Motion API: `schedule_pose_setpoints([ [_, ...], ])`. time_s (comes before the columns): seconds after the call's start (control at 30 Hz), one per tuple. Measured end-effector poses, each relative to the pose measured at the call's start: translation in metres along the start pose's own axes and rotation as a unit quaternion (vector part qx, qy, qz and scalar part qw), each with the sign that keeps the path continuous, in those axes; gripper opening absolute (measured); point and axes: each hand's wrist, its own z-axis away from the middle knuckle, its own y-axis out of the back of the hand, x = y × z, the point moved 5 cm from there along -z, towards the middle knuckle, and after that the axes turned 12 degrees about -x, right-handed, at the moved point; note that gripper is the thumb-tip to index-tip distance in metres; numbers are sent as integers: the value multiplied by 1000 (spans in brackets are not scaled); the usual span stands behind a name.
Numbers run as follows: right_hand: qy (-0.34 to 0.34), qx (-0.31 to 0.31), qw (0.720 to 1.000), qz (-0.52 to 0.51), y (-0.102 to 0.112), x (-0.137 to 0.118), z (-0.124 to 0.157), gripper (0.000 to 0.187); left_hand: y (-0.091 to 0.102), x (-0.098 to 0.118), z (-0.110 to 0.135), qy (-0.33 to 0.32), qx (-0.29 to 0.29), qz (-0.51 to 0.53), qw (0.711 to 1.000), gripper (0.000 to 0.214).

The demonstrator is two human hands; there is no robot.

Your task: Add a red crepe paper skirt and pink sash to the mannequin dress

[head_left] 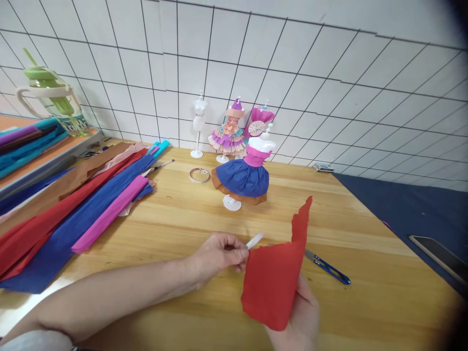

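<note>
My left hand (226, 252) is closed in a pinch on a short white strip (255, 240), which looks like a piece of tape. Its fingertips meet the left edge of a sheet of red crepe paper (270, 280). From below, my right hand (302, 317) grips this sheet, with most of its fingers hidden behind it. The paper is bent, and a narrow ragged flap rises at its right. Just right of the paper lie blue thread snips (331, 270). Beyond it stands a small white dress form in a blue skirt (243, 180) with a brown hem and pink waist.
A roll of tape (199, 175) lies left of the skirted form. Behind are a bare white form (199, 122) and a ruffled dress (228, 134). Crepe paper strips (84, 214) fill the left side. A green-lidded bottle (51, 97) stands far left, a phone (438, 253) far right.
</note>
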Motion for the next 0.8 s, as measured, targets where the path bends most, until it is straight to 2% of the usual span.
schedule_pose_setpoints([
  [0.17,2,2,1000,5,3,-6,-1,21,7,3,-3,-3,2,19,1000,56],
  [0.33,21,-12,997,-74,-17,-1,-7,15,4,8,-1,-11,-11,35,999,59],
  [0.43,11,-19,994,-109,-26,2,-10,15,2,7,-1,-22,-21,38,999,58],
  [0.6,-21,-23,994,-105,-21,3,-13,17,6,3,-1,-25,2,53,998,60],
  [0.8,0,4,996,-89,-20,1,-15,12,7,4,0,-33,-1,63,997,59],
])
